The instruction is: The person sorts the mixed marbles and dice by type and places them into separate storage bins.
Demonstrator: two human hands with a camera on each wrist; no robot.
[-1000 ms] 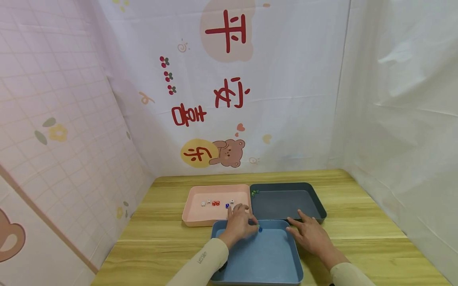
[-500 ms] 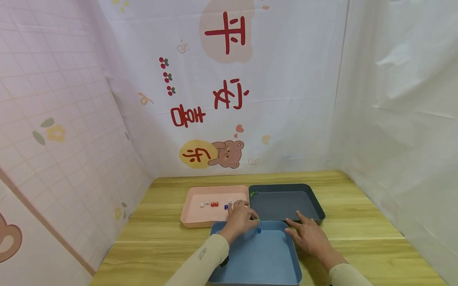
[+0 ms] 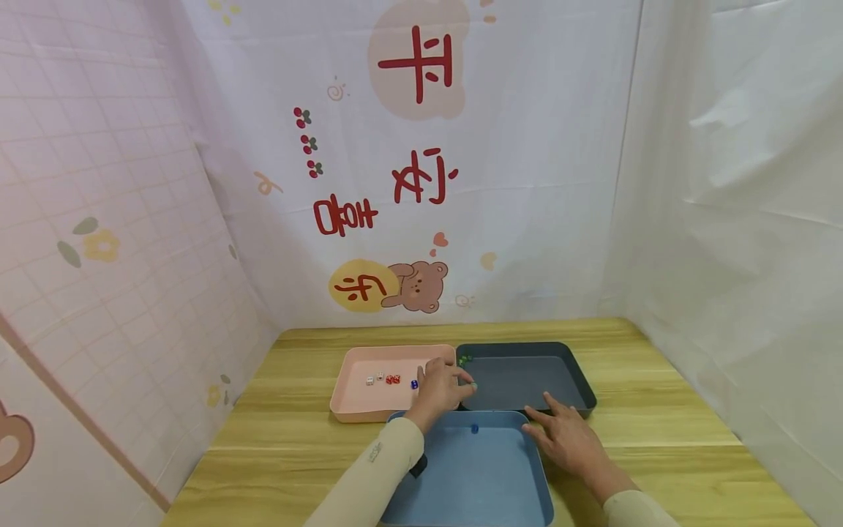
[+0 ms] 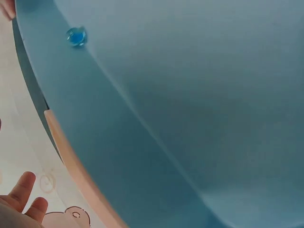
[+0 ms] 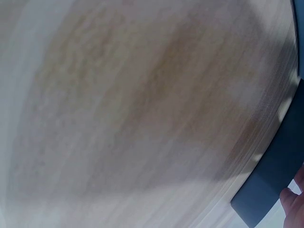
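My left hand (image 3: 437,389) is over the seam between the pink tray (image 3: 342,399) and the dark grey tray (image 3: 579,380), pinching a small green piece (image 3: 474,386) between thumb and fingertip. A see-through blue piece, like a glass bead (image 4: 76,36), lies by the far wall of the blue tray (image 3: 484,483). Several small green pieces (image 3: 465,360) sit in the dark tray's left corner. With fingers spread, my right hand (image 3: 568,439) rests near the corner where the blue and dark trays meet; its fingertips are at the dark tray's rim in the right wrist view.
In the pink tray lie white dice (image 3: 370,380), red dice (image 3: 393,379) and a blue die (image 3: 414,384). The trays stand on a wooden table (image 3: 276,439). A printed cloth (image 3: 527,183) hangs behind.
My left hand has lifted the small green piece from beside the blue piece, over the blue tray's far rim toward the dark tray. The right hand stays in place.
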